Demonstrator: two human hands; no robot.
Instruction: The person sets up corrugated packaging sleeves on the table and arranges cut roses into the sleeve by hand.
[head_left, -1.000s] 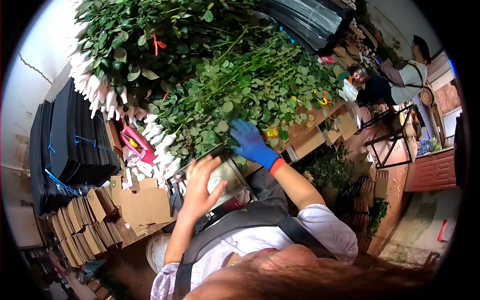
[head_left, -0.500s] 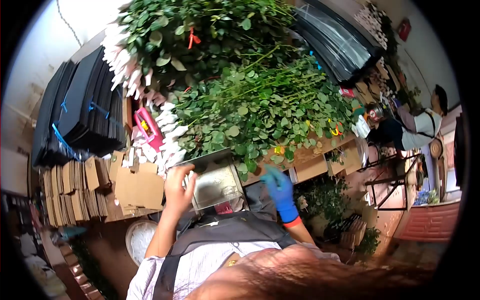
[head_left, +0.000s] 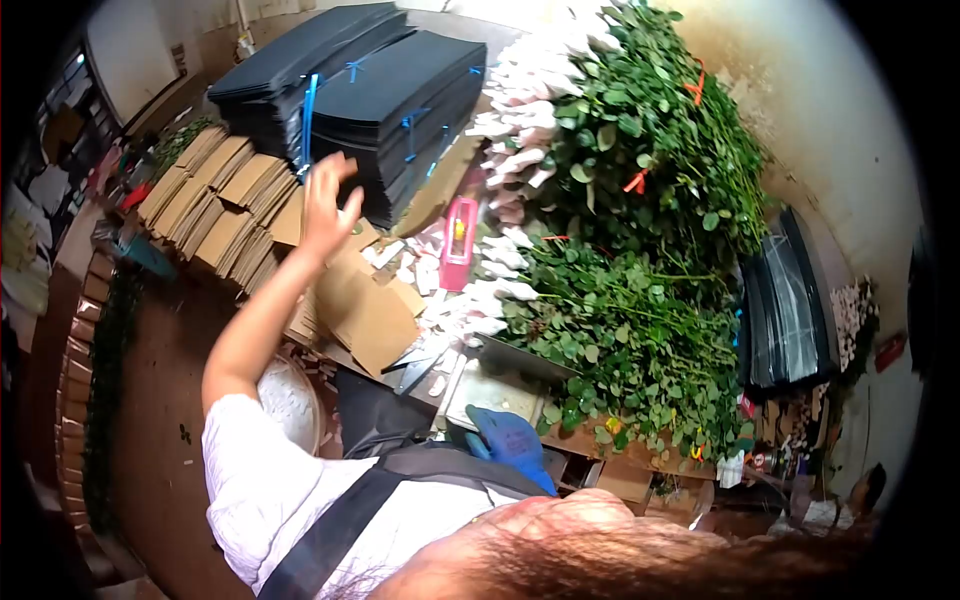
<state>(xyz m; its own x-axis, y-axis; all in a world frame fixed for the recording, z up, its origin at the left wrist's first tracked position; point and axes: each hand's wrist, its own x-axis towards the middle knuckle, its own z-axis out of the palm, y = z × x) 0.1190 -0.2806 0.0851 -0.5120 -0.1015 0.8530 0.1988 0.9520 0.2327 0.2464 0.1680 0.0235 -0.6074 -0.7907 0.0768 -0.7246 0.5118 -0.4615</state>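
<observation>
My left hand (head_left: 328, 210), bare, is raised with its fingers apart and nothing in it. It hovers in front of the stack of black sheets (head_left: 385, 95) tied with blue bands, above the folded cardboard pieces (head_left: 235, 205). My right hand (head_left: 512, 440), in a blue glove, is over the near edge of a shallow metal tray (head_left: 492, 392); its fingers point left and look stretched out, with no object visible in them. Long leafy flower stems (head_left: 640, 340) lie beyond the tray, their heads in white sleeves (head_left: 500, 290).
A pink holder (head_left: 459, 245) stands among white scraps, beside flat cardboard (head_left: 370, 320). A white bucket (head_left: 290, 400) is on the floor at my left. Plastic-wrapped black sheets (head_left: 790, 310) stand beyond the stems at right. Another person (head_left: 830, 512) is partly visible at far right.
My view has turned left. My left hand has moved from beside the tray out to the left, towards the black sheets. The gloved right hand has come in over the tray's near edge.
</observation>
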